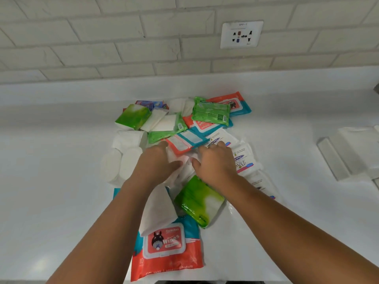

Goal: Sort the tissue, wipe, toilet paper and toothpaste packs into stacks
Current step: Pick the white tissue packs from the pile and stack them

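Note:
A jumbled pile of packs lies on the white counter (61, 181). My left hand (158, 160) and my right hand (213, 162) both reach into its middle, fingers on a white pack (185, 167) between them; the grip is hidden. An orange and teal wipes pack (184, 141) lies just beyond my fingertips. A green tissue pack (199, 199) sits under my right wrist. A large orange wipes pack (166, 251) lies nearest me. White toilet paper rolls (123, 158) sit at the left. Dove packs (244, 160) lie at the right.
Further back lie a green tissue pack (133, 116), a green wipes pack (211, 111) and another orange and teal wipes pack (235, 103). A white holder (348, 152) stands at the right. A brick wall with a socket (242, 34) rises behind the counter.

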The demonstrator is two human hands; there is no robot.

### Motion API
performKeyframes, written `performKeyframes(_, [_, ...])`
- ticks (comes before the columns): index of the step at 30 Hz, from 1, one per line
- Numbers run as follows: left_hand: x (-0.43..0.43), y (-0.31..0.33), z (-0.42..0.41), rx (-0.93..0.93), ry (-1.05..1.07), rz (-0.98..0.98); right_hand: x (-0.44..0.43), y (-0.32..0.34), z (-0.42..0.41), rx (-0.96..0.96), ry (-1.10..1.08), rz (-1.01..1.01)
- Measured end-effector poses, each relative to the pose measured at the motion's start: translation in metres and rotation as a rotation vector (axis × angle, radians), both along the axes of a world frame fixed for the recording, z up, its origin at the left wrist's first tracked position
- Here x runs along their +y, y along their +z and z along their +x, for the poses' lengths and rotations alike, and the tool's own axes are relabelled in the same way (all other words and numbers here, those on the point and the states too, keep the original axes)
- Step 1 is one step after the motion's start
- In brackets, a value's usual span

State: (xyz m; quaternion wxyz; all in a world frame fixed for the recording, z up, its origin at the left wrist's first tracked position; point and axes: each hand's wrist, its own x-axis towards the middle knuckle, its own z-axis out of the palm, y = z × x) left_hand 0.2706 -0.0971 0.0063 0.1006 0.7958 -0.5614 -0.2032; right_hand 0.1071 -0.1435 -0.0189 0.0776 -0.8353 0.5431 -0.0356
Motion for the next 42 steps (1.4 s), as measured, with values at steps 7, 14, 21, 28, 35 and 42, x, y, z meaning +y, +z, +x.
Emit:
performKeyframes(7, [0.006,-0.017,-0.009,-0.155,-0.101,0.169,-0.001,-0.001,0.013,0.139,0.108,0.134])
performKeyframes(14, [0.005,-0.002,0.019,-0.099,-0.024,0.002,0.001,-0.009,0.009,0.143,0.099,0.095])
performKeyframes(21, [0.013,0.016,0.015,-0.026,0.113,-0.168,0.007,-0.013,-0.002,0.144,0.12,0.029])
performKeyframes(28, [0.033,-0.003,-0.027,0.017,-0.018,-0.077,0.012,-0.011,-0.024,-0.046,0.124,0.022])
performKeyframes(35, [0.042,-0.01,-0.061,-0.002,-0.062,-0.187,0.027,0.003,-0.058,-0.312,0.124,0.08])
performKeyframes(42, [0.034,-0.003,-0.132,0.14,-0.08,-0.391,0.037,0.018,-0.136,-0.442,0.016,0.033])
